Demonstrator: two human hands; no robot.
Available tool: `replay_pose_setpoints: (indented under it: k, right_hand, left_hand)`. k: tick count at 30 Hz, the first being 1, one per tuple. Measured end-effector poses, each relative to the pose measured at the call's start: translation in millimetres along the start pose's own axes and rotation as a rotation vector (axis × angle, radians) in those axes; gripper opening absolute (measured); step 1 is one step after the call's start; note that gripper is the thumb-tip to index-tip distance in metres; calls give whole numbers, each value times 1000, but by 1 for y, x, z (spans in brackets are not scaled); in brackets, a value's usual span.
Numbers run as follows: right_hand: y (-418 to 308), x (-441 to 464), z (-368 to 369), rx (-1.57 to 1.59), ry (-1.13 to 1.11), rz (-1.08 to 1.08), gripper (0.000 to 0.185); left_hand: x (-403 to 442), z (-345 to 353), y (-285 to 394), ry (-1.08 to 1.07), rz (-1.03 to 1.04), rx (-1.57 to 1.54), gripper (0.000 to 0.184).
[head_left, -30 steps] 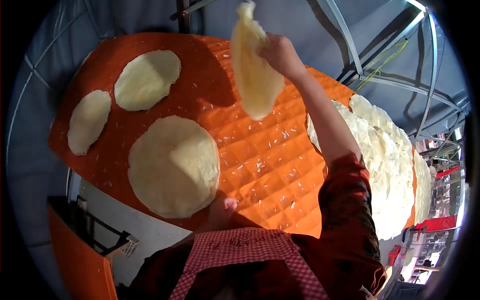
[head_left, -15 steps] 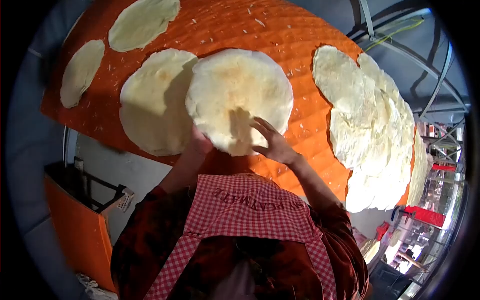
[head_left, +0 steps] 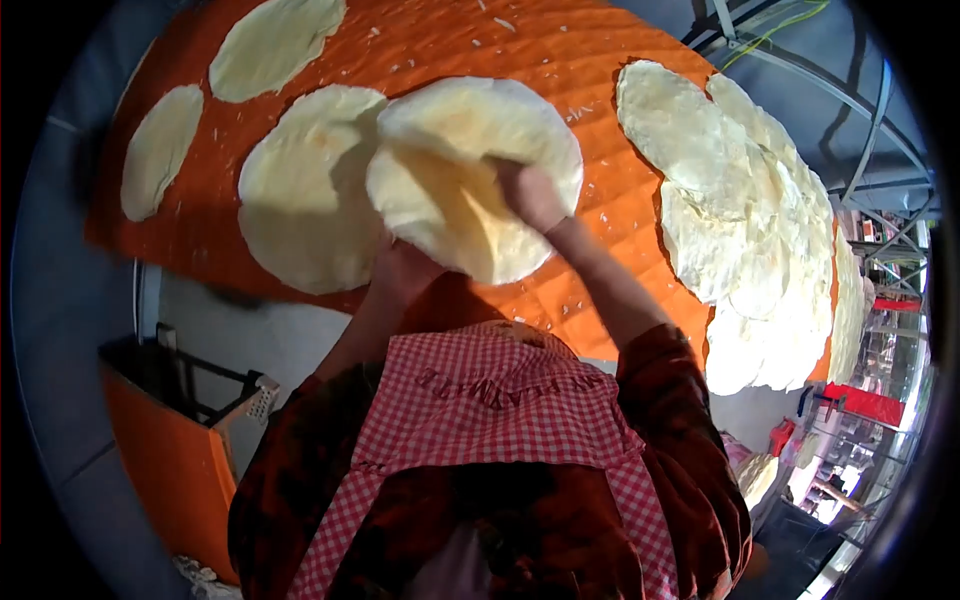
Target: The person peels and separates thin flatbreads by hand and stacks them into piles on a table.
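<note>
A round, pale flatbread (head_left: 465, 120) is raised at the near middle of the table, with a fold or dip across its centre. My left hand (head_left: 405, 268) holds it at its lower left edge, the fingers mostly hidden under the bread. Against the upper face of the bread, right of centre, lies my right hand (head_left: 535, 197); its fingers are blurred and partly in shadow. Just left of it, another round flatbread (head_left: 300, 200) lies flat, partly overlapped by the one I hold.
The orange-covered table (head_left: 610, 215) is strewn with small pale scraps. Two more flatbreads, an upper one (head_left: 275, 50) and a left one (head_left: 162, 152), lie farther off. A large overlapping pile of flatbreads (head_left: 750, 240) covers the right side. An orange box-like stand (head_left: 170, 460) is at lower left.
My right hand has moved up and inward over the bread, its spread fingers now drawn in. The bread, flat before, is bent and tilted. My left hand has shifted slightly upward with it.
</note>
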State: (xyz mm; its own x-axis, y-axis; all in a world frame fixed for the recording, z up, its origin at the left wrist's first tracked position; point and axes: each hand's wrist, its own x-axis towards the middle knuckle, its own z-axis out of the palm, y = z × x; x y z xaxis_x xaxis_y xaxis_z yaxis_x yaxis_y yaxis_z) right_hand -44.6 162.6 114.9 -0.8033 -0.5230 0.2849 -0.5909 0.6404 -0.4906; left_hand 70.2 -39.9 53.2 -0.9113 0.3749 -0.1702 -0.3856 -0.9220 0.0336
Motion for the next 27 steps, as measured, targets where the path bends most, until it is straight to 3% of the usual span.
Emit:
replay_pose_setpoints:
  k: [2, 4, 7, 10, 12, 14, 23, 26, 27]
  right_hand:
    - [-21, 24, -54, -32, 150, -122, 27]
    - [-48, 13, -73, -218, 147, -218, 26]
    - [-47, -38, -26, -224, 65, -263, 26]
    - [-41, -74, 20, -94, -110, -51, 26]
    - [-53, -69, 22, 56, -58, -12, 24]
    - [-55, -68, 23, 135, -42, 30, 22]
    - [-60, -50, 26, 156, -36, 100, 24]
    - [-65, -51, 28, 140, 30, 56, 34]
    - [-64, -51, 29, 206, -13, 94, 36]
  left_hand:
    - [-6, -1, 1, 31, -9, 37, 67]
    - [-7, -7, 0, 47, 0, 109, 64]
    - [-5, 7, -1, 107, -11, 282, 60]
    - [6, -51, 1, -41, 3, 301, 55]
    - [9, -72, 3, -39, 13, 256, 52]
    - [0, -10, -4, 52, 36, 251, 48]
    - [5, 28, -10, 180, -26, 253, 48]
    - [15, -21, 2, -262, -148, 19, 52]
    - [12, -15, 2, -139, -139, 127, 52]
